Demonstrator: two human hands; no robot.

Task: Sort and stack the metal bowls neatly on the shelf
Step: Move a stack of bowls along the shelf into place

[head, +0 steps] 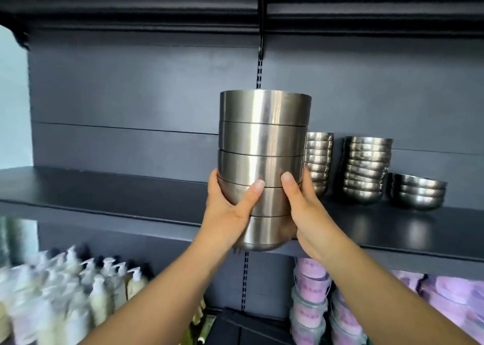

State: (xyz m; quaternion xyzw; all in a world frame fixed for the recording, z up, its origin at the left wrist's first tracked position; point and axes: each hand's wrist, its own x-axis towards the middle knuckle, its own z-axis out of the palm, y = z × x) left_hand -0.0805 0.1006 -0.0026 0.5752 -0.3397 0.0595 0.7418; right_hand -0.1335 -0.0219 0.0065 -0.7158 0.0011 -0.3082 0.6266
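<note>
You hold brushed satin metal bowls [262,161]; shelf [104,187] is matt dark; far bowl stacks [366,169] look glossier, hammered.

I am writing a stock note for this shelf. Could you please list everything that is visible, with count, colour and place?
Held stack of bowls: five straight-sided, silver, in front of the shelf edge, centre.
Rounded bowl stacks: three, silver, on the shelf at right; a tall one partly hidden, a tall one, a short one of three.
Shelf: one, dark grey, bare at left.
Pump bottles: many, pale, blurred, lower left.
Tubs: several, lilac, stacked, lower right.
Left hand: one, fingers on the stack's left side.
Right hand: one, fingers on its right side.
</note>
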